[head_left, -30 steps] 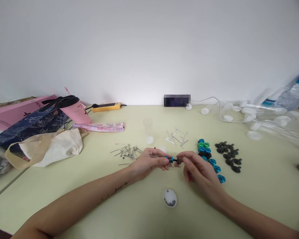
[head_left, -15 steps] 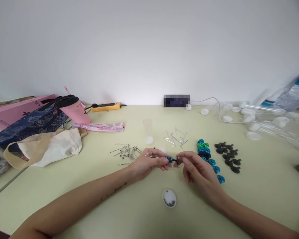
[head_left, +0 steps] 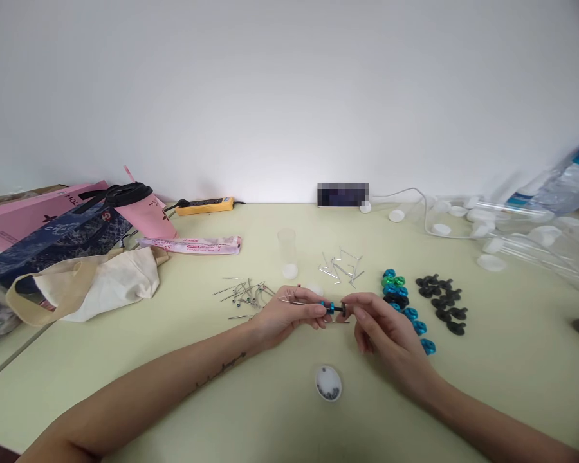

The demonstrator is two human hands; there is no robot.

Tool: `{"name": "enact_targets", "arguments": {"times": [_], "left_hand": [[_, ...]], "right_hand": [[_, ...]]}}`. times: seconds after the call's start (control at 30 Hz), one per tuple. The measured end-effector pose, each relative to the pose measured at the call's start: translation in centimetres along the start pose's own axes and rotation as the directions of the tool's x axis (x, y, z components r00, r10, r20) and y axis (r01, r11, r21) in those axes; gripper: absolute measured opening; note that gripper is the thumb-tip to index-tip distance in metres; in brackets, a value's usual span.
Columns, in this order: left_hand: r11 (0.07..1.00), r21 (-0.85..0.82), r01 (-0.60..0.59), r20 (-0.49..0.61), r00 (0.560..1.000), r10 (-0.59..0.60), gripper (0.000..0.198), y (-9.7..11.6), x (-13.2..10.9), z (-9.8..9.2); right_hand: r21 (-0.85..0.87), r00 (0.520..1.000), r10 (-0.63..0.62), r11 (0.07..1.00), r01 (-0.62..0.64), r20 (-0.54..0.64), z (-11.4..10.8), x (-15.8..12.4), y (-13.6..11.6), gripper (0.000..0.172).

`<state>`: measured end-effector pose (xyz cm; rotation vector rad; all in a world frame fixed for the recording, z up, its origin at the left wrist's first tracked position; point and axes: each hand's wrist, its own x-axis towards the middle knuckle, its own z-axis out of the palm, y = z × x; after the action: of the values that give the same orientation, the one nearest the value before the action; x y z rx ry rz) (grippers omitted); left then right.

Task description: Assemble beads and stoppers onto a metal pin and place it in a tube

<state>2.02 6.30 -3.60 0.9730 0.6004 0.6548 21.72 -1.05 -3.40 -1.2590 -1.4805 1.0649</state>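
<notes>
My left hand (head_left: 292,316) is closed around a small blue metal piece (head_left: 329,308), between thumb and fingers. A thin metal rod (head_left: 289,301) sticks out leftward across the same hand. From the blue piece a black stem with a round disc end (head_left: 343,310) points right. My right hand (head_left: 388,331) has its thumb and index finger at that disc, pinching its edge. Below the hands stands a small white dish (head_left: 329,384) with tiny dark metal parts. Right of my right hand lie blue knobs (head_left: 419,328) and black disc-based pieces (head_left: 442,315).
Thin metal rods (head_left: 246,296) lie left of the hands, bent silver pins (head_left: 340,267) behind them. A clear tube (head_left: 286,247) stands farther back. A cloth bag (head_left: 110,286) and pink cup (head_left: 147,212) are left; clear tubes with white caps (head_left: 492,262) fill the right.
</notes>
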Motion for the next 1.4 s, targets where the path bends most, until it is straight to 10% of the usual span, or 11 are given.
{"name": "enact_targets", "arguments": {"times": [1.4], "left_hand": [[0.999, -0.031, -0.023, 0.038, 0.999, 0.025, 0.02, 0.02, -0.01, -0.04]], "right_hand": [[-0.092, 0.999, -0.026, 0.995, 0.023, -0.032, -0.11, -0.17, 0.31, 0.025]]}}
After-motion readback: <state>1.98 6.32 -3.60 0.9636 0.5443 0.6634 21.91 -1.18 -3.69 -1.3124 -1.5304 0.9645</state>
